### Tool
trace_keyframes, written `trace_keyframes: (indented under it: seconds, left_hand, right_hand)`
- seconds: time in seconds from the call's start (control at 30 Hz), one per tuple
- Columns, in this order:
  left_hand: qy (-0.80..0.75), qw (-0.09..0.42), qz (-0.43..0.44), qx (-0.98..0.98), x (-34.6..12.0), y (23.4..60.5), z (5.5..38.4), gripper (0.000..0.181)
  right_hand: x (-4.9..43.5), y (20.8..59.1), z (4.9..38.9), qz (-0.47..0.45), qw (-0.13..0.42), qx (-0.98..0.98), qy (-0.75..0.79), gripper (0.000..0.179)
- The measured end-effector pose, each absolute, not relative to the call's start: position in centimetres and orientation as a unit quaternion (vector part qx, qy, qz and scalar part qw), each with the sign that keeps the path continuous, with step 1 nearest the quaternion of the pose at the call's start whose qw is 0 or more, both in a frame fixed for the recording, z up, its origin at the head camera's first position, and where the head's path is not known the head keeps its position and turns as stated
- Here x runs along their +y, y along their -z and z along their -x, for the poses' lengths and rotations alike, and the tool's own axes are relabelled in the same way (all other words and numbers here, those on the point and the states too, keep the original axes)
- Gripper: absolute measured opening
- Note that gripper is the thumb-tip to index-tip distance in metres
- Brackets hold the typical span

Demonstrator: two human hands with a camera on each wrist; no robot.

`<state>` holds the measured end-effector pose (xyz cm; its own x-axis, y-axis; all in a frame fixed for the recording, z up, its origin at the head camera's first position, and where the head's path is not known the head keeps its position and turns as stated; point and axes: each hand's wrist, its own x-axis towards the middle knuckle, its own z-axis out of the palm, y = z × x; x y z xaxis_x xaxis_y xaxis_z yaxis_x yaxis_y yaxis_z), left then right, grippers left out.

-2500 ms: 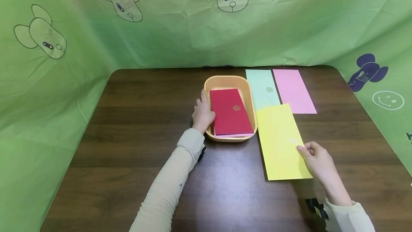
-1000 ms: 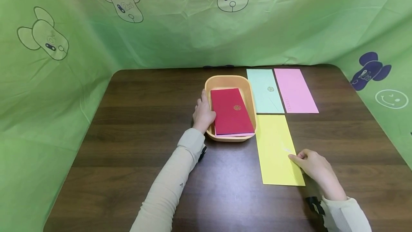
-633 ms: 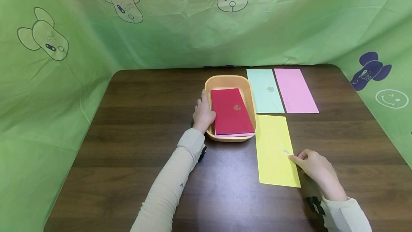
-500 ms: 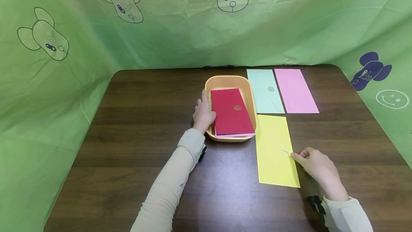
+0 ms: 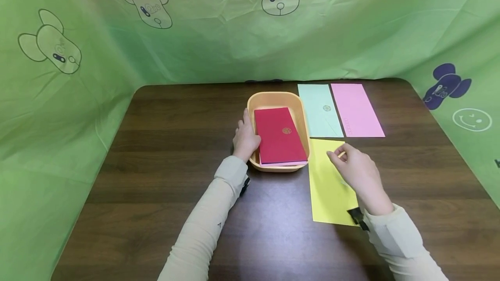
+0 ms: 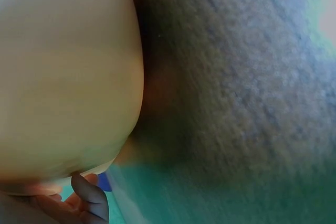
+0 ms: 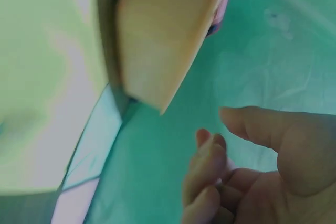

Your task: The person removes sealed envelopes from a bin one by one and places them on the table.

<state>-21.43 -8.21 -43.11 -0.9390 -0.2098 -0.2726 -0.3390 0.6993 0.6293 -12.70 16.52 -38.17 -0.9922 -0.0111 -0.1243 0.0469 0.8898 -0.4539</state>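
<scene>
My left hand [image 5: 246, 140] holds the left side of a small orange plastic tray [image 5: 273, 94], thumb over the rim and fingers along the outside. In the left wrist view the curled fingers [image 6: 92, 200] show at the end of the tray's wall [image 6: 68, 77]. A red envelope [image 5: 277, 142] with a gold emblem lies in the tray, on top of pink ones. Above a yellow envelope [image 5: 324, 194] flat on the table hovers my right hand [image 5: 359, 174], its fingers loosely bent. The right wrist view shows a gap between thumb and fingers [image 7: 205, 177], with nothing in it.
Behind the yellow envelope lie a mint envelope [image 5: 321, 112] and, to its right, a pink envelope [image 5: 357, 112]. The dark wooden table [image 5: 175, 142] is bordered at the back and sides by a green printed cloth [image 5: 215, 47].
My right hand laid the yellow envelope down, shifted it slightly left, then let go and rose toward the tray. The left hand stays on the tray.
</scene>
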Motion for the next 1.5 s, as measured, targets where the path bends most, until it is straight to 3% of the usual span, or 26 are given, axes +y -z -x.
trace_keyframes:
  seconds: [0.57, 0.93, 1.2, 1.5]
  left_hand:
    - [-0.36, 0.086, 0.144, 0.918, -8.3, 43.0, 21.3, 0.094]
    - [-0.361, 0.086, 0.147, 0.917, -8.3, 43.1, 21.4, 0.095]
    - [-0.361, 0.083, 0.148, 0.917, -8.3, 43.2, 21.5, 0.098]
    - [-0.361, 0.083, 0.149, 0.917, -8.3, 43.2, 21.4, 0.096]
  right_hand:
    - [9.6, 40.6, 16.7, 0.057, -0.037, 0.974, 0.218, 0.032]
    - [8.1, 40.7, 17.8, 0.053, 0.0, 0.993, 0.101, 0.06]
    - [8.1, 40.5, 18.2, 0.042, 0.031, 0.993, 0.103, 0.059]
    - [8.3, 40.7, 18.0, 0.036, 0.007, 0.992, 0.119, 0.055]
